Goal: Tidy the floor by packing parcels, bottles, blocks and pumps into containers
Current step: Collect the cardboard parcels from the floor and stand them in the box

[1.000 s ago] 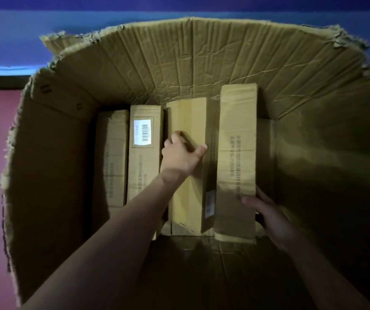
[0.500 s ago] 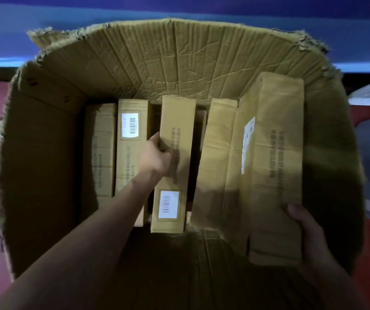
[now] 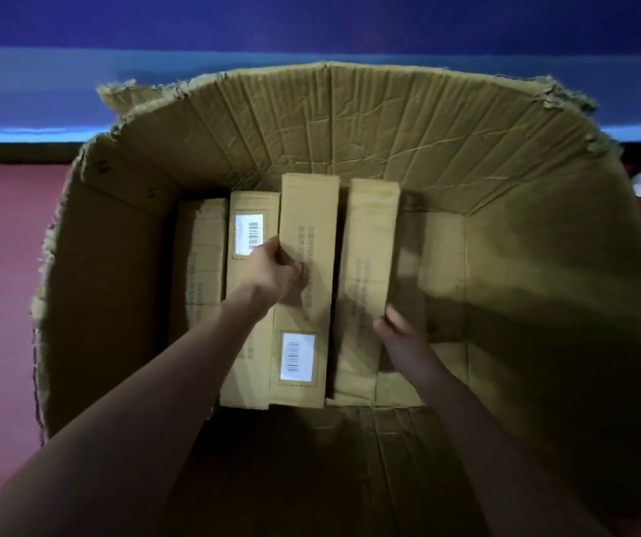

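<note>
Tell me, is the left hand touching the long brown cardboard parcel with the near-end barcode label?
Touching: the head view shows the left hand with fingers curled on the parcel.

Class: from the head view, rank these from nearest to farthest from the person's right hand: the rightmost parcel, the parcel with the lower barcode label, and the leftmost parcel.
1. Rightmost parcel: touching the right hand.
2. Parcel with the lower barcode label: next slot left, under the left hand.
3. Leftmost parcel: against the big box's left wall.

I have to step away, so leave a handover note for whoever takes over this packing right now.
Left hand: gripping the third parcel, pressing it toward the second parcel.
Right hand: holding the fourth parcel at its right edge.
Done: four parcels stand side by side in the big box, filled from its left.
Left: seat the fourth parcel, fill the space to its right. No bottles, blocks or pumps in view.
</note>
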A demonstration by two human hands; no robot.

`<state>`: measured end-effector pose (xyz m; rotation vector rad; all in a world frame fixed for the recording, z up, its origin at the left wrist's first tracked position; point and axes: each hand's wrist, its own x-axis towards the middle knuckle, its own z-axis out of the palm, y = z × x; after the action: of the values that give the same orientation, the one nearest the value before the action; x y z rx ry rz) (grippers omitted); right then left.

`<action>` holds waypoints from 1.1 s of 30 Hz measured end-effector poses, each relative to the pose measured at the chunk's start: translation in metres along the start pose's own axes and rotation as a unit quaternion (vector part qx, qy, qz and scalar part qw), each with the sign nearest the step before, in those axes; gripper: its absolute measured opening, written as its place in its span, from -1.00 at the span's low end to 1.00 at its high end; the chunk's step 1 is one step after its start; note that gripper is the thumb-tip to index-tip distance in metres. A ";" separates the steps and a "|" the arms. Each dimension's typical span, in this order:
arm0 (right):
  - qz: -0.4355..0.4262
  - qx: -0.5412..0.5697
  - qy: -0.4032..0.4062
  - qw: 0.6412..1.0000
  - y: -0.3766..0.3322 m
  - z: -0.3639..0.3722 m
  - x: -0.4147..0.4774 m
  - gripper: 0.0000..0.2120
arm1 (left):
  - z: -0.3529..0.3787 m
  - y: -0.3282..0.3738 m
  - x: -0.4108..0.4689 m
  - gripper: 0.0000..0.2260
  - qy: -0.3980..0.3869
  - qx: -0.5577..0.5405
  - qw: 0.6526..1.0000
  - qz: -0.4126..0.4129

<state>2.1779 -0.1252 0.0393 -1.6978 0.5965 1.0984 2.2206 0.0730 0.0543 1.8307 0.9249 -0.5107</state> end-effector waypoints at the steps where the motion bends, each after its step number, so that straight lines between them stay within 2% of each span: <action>1: -0.010 -0.027 0.000 1.000 -0.003 0.006 0.007 -0.51 | 0.005 -0.002 0.003 -0.85 0.006 0.041 0.999 0.007; 4: -0.032 -0.078 0.012 0.996 -0.003 0.014 0.021 -0.52 | 0.014 -0.007 0.006 -0.84 0.033 0.074 0.997 0.014; 8: -0.038 -0.065 0.016 0.997 0.008 0.011 0.022 -0.54 | 0.015 -0.018 -0.001 -0.76 0.125 0.101 0.987 0.029; 12: -0.011 -0.053 -0.005 0.999 0.010 -0.005 0.026 -0.54 | 0.008 -0.017 -0.003 -0.55 0.155 0.296 0.941 0.062; 15: 0.005 -0.070 -0.013 0.997 0.004 -0.011 0.033 -0.54 | 0.011 -0.016 0.006 -0.39 0.129 0.372 0.912 0.112; 18: -0.005 -0.106 -0.032 0.994 -0.003 -0.003 0.034 -0.54 | 0.018 -0.025 0.008 -0.39 0.089 0.438 0.885 0.130; 24: -0.076 -0.118 -0.008 0.990 -0.006 -0.001 0.029 -0.59 | 0.020 -0.031 0.016 -0.36 0.066 0.482 0.865 0.123; 29: -0.084 -0.130 0.003 0.988 0.003 0.004 0.030 -0.57 | 0.025 -0.042 0.009 -0.39 0.048 0.477 0.867 0.133; 33: -0.036 -0.194 0.015 0.980 -0.010 -0.001 0.008 -0.43 | 0.009 -0.013 -0.007 -0.58 0.018 0.414 0.902 0.118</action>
<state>2.1898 -0.1213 0.0370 -2.0554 0.3488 1.1932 2.2067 0.0652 0.0476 2.6812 0.5069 -0.7942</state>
